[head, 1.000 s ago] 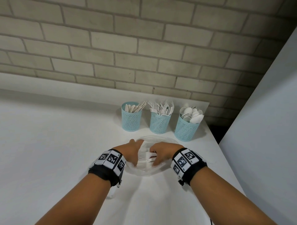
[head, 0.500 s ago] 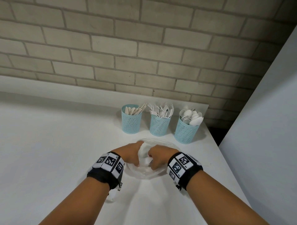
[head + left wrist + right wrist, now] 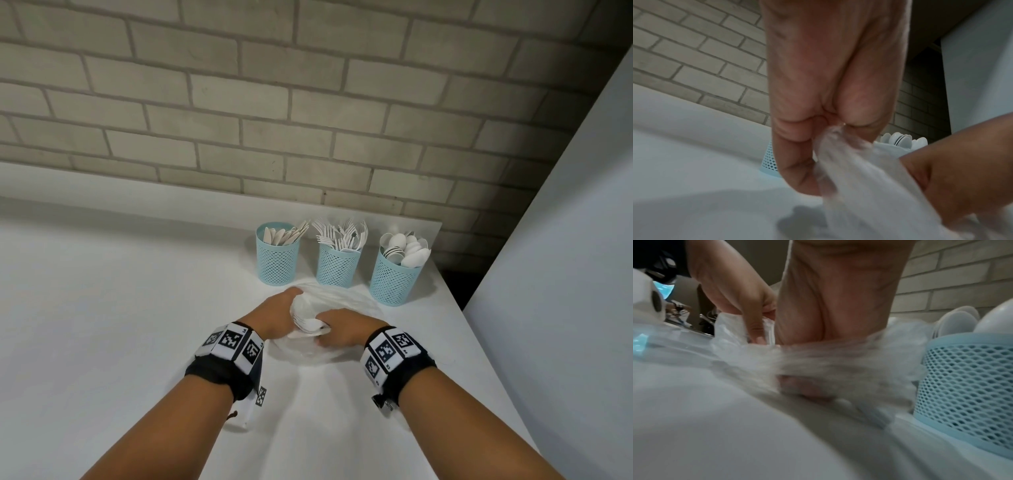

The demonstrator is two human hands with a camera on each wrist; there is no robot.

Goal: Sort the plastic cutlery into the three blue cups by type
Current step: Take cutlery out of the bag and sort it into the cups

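Three blue mesh cups stand in a row near the wall: the left cup (image 3: 278, 257) holds knives, the middle cup (image 3: 338, 262) forks, the right cup (image 3: 394, 277) spoons. In front of them lies a clear plastic bag (image 3: 342, 298) with white cutlery (image 3: 308, 323) bunched inside. My left hand (image 3: 277, 315) pinches a fold of the bag (image 3: 838, 162) between thumb and fingers. My right hand (image 3: 339, 329) grips the bag (image 3: 818, 361) from the other side, fingers curled under it. What type the cutlery in the bag is stays unclear.
The white table (image 3: 120, 325) ends at an edge just right of the spoon cup. A brick wall (image 3: 308, 120) runs behind the cups and a pale panel (image 3: 565, 274) stands to the right. Open tabletop stretches to the left.
A second ago white forks showed between my hands. Both hands have since closed in and bunched the bag around the cutlery, which now shows as a small white bundle.
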